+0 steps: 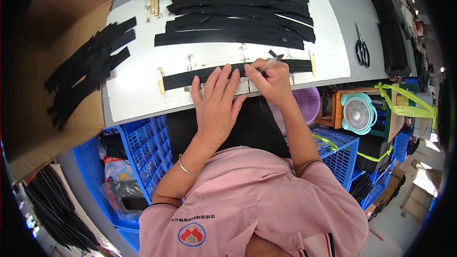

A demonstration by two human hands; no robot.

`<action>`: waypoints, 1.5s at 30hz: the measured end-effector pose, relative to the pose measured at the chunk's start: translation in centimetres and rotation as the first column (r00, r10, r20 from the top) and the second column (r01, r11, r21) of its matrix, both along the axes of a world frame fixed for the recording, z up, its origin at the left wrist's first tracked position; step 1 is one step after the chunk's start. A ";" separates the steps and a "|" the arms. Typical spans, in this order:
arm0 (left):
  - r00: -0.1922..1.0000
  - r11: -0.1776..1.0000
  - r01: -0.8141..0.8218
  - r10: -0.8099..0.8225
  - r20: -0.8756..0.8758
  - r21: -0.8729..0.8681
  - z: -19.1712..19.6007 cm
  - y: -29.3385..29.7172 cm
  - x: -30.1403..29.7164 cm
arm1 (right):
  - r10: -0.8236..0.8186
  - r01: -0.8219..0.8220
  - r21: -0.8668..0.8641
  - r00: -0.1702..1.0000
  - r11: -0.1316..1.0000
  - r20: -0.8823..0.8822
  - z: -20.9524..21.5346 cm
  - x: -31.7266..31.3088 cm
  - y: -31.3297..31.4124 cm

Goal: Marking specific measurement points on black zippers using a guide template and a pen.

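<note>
Laying the left hand (215, 109) palm down, spread open and gripping nothing, with fingertips on a black fabric strip (183, 79). Pinching a clear-barrelled pen (273, 60) in the right hand (273, 83), with thumb and fingers closed around it, just to the right of the left fingertips. Impossible to tell about contact between pen tip and strip. Having the strip stretched lengthwise near the front edge of a white board (135, 64), between two small yellowish pieces (161, 81). Facing a broad stack of black strips (238, 14) farther back on the board, and a loose pile of black pieces (90, 69) across its left edge, beside an open cardboard box (71, 0). Working at a grey table (350, 0), with black-handled scissors (363, 54) lying toward its right end, well apart from both hands. Wearing a pink shirt (228, 185) and, on the left wrist, a silver bangle (184, 167).
</note>
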State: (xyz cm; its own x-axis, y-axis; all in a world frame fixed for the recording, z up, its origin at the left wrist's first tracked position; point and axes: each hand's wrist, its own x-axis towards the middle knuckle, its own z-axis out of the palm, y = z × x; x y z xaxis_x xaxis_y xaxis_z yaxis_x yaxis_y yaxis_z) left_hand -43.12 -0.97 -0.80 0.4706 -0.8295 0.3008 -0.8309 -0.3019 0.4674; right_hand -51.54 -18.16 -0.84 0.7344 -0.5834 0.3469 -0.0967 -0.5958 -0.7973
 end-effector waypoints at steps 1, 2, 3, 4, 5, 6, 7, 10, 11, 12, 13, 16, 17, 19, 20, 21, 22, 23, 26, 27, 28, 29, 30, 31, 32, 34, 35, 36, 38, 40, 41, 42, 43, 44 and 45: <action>1.000 1.000 -0.005 0.005 0.002 0.011 0.0 0.0 0.0 | 0.027 -0.027 0.018 1.000 0.999 0.008 0.2 -0.3 -0.1; 1.000 1.000 0.012 -0.012 0.009 0.007 0.0 0.0 0.1 | 0.010 -0.011 0.014 1.000 1.000 0.015 0.6 -0.9 -0.2; 1.000 1.000 -0.001 0.001 0.011 0.021 -0.1 0.1 0.0 | -0.040 0.035 0.133 0.999 0.990 0.031 1.4 -1.8 -0.3; 1.000 0.999 -0.015 0.014 0.014 0.035 -0.2 0.2 -0.1 | -0.090 0.077 0.252 0.995 0.965 0.043 2.0 -2.6 -0.5; 1.000 0.999 -0.013 0.013 0.020 0.037 -0.4 0.2 0.0 | -0.136 0.104 0.301 0.987 0.948 0.085 2.2 -3.4 -1.4; 1.000 0.999 0.005 -0.005 0.025 0.033 -0.3 0.1 -0.1 | -0.153 0.120 0.298 0.984 0.947 0.090 2.3 -4.2 -2.4; 1.000 1.000 -0.003 0.003 0.022 0.027 -0.4 0.1 -0.1 | -0.238 0.204 0.317 0.969 0.926 0.071 2.3 -4.9 -3.5; 1.000 1.000 -0.002 0.001 0.013 0.024 -0.1 -0.1 -0.3 | -0.308 0.289 0.330 0.951 0.899 0.006 1.6 -5.9 -6.1; 1.000 1.000 -0.017 0.017 -0.003 0.010 0.1 -0.3 -0.5 | -0.285 0.284 0.326 0.958 0.902 -0.044 1.3 -6.2 -6.5; 0.999 0.999 -0.037 0.037 -0.020 -0.001 0.2 -0.5 -0.6 | -0.290 0.287 0.328 0.956 0.900 -0.041 1.0 -6.3 -6.6; 0.998 0.998 -0.046 0.045 -0.034 -0.032 0.4 -1.0 -0.8 | -0.281 0.274 0.302 0.959 0.913 -0.021 0.6 -6.2 -6.6; 0.995 0.991 0.051 -0.061 -0.081 -0.125 1.0 -3.6 -1.2 | -0.271 0.258 0.298 0.963 0.919 0.001 0.5 -5.9 -6.4; 0.994 0.978 0.061 -0.078 -0.082 -0.198 1.4 -5.0 -1.7 | -0.271 0.256 0.300 0.963 0.919 0.009 0.4 -5.9 -6.4; 0.988 0.967 0.102 -0.125 -0.087 -0.232 1.2 -7.6 -2.4 | -0.273 0.255 0.302 0.962 0.919 0.019 0.2 -5.9 -6.6; 0.981 0.954 0.139 -0.169 -0.093 -0.266 1.0 -8.8 -2.6 | -0.266 0.256 0.280 0.964 0.925 -0.003 0.0 -5.9 -6.7; 0.979 0.930 0.151 -0.189 -0.083 -0.335 0.7 -10.1 -2.9 | -0.260 0.257 0.257 0.965 0.932 -0.025 -0.1 -6.0 -6.8; 0.978 0.930 0.153 -0.191 -0.083 -0.335 0.4 -10.8 -2.9 | -0.262 0.259 0.257 0.965 0.931 -0.024 -0.2 -5.9 -6.9; 0.979 0.931 0.145 -0.185 -0.089 -0.335 0.2 -11.4 -3.0 | -0.258 0.254 0.233 0.966 0.939 -0.016 -0.3 -5.9 -6.9; 0.978 0.935 0.135 -0.179 -0.108 -0.328 -0.2 -12.3 -3.1 | -0.256 0.257 0.143 0.966 0.956 -0.022 -0.1 -5.8 -6.8; 0.979 0.939 0.126 -0.170 -0.112 -0.321 -0.2 -12.3 -3.2 | -0.250 0.252 0.078 0.968 0.965 -0.028 0.1 -5.7 -6.8; 0.979 0.940 0.128 -0.171 -0.110 -0.317 -0.2 -12.3 -3.2 | -0.252 0.253 0.083 0.967 0.964 -0.026 0.1 -5.7 -6.7; 0.980 0.941 0.126 -0.167 -0.106 -0.315 -0.2 -12.3 -3.3 | -0.249 0.250 0.045 0.968 0.967 -0.021 0.1 -5.7 -6.7; 0.981 0.940 0.122 -0.163 -0.105 -0.318 -0.2 -12.3 -3.3 | -0.246 0.246 0.002 0.969 0.969 -0.019 0.1 -5.7 -6.7; 0.981 0.941 0.122 -0.163 -0.106 -0.316 -0.3 -12.3 -3.3 | -0.247 0.247 0.004 0.969 0.969 -0.021 0.2 -5.7 -6.7; 0.981 0.940 0.117 -0.159 -0.110 -0.319 -0.2 -12.3 -3.3 | -0.251 0.251 0.014 0.968 0.968 -0.032 0.2 -5.8 -6.6; 0.981 0.940 0.111 -0.155 -0.115 -0.322 -0.2 -12.3 -3.4 | -0.254 0.256 0.024 0.966 0.966 -0.045 0.2 -5.9 -6.4; 0.981 0.939 0.109 -0.154 -0.115 -0.326 -0.1 -12.4 -3.5 | -0.296 0.286 0.161 0.954 0.945 0.044 0.1 -5.8 -6.3; 0.982 0.938 0.104 -0.149 -0.115 -0.330 -0.1 -12.3 -3.5 | -0.345 0.296 0.297 0.930 0.908 0.126 -0.1 -5.8 -6.1; 0.983 0.937 0.096 -0.143 -0.119 -0.335 -0.3 -12.3 -3.5 | -0.297 0.262 0.270 0.949 0.927 0.100 -0.4 -6.4 -6.4; 0.982 0.935 0.089 -0.139 -0.124 -0.344 -0.4 -12.4 -3.5 | -0.251 0.227 0.241 0.965 0.943 0.072 -0.2 -6.8 -6.5; 0.982 0.935 0.088 -0.140 -0.128 -0.343 -0.4 -12.5 -3.6 | -0.206 0.195 0.163 0.977 0.967 0.054 0.1 -6.9 -6.6; 0.981 0.936 0.087 -0.139 -0.132 -0.342 -0.4 -12.5 -3.6 | -0.162 0.158 0.085 0.986 0.984 0.034 0.2 -6.9 -6.6; 0.982 0.936 0.082 -0.135 -0.131 -0.343 -0.4 -12.5 -3.5 | -0.157 0.153 0.084 0.987 0.985 0.034 0.3 -6.9 -6.6; 0.981 0.935 0.081 -0.136 -0.136 -0.346 -0.4 -12.5 -3.4 | -0.163 0.160 0.088 0.986 0.983 0.034 0.2 -6.7 -6.6; 0.981 0.935 0.077 -0.133 -0.141 -0.347 -0.4 -12.4 -3.4 | -0.166 0.163 0.095 0.986 0.982 0.032 0.1 -6.6 -6.5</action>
